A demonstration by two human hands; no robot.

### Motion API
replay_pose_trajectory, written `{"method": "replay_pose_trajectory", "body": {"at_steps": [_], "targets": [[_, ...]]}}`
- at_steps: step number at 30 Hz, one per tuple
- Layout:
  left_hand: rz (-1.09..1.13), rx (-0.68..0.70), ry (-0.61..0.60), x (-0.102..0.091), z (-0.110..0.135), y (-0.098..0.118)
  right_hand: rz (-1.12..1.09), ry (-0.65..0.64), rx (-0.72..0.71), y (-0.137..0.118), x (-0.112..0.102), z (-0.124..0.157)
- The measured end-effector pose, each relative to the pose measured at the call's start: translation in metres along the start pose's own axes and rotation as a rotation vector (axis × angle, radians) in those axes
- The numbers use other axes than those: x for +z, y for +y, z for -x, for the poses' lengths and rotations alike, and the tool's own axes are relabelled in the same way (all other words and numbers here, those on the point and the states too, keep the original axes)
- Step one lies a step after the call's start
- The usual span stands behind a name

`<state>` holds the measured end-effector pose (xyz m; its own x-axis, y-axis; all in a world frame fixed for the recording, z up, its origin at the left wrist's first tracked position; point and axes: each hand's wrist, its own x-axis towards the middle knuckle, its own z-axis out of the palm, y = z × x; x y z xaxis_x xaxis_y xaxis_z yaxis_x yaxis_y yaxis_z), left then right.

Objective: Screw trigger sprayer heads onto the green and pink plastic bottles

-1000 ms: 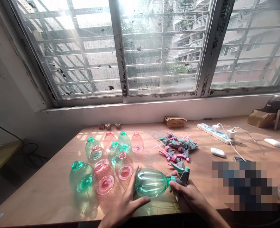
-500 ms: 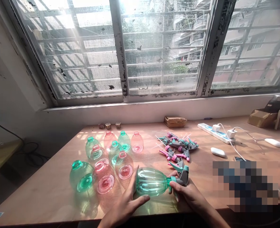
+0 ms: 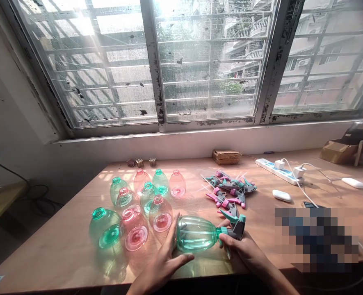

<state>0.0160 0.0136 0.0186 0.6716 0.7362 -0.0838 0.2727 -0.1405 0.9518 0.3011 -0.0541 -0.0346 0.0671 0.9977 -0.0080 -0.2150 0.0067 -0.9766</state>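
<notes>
A clear green spray bottle (image 3: pixel 196 234) lies on its side in the air near the table's front edge, its neck to the right. My left hand (image 3: pixel 165 254) cups its base, thumb spread below it. At the neck, the fingers of my right hand (image 3: pixel 241 248) pinch the green collar of a grey and green trigger sprayer (image 3: pixel 237 227), which sits on the bottle's mouth. To the left stand several open bottles, among them a green bottle (image 3: pixel 103 229) and a pink bottle (image 3: pixel 134 231). Beyond my right hand lies a pile of loose trigger sprayers (image 3: pixel 230 190).
A cardboard box (image 3: pixel 227 156) rests by the window wall. Towards the right are a power strip (image 3: pixel 275 171) with plugged cables, a white case (image 3: pixel 281 195) and a blurred-out patch. Small cube-shaped objects (image 3: pixel 139 163) sit at the back left of the wooden table (image 3: pixel 61 229).
My right hand's fingers have shifted slightly around the collar and the sprayer has turned a little. The bottle and my left hand stay nearly in place.
</notes>
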Motion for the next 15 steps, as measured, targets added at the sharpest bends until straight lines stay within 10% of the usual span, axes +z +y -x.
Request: {"method": "replay_pose_trajectory", "body": {"at_steps": [15], "targets": [[-0.096,-0.014,0.037,-0.001,0.003,-0.002,-0.019,0.015,0.014,-0.003,0.005,0.002]]}}
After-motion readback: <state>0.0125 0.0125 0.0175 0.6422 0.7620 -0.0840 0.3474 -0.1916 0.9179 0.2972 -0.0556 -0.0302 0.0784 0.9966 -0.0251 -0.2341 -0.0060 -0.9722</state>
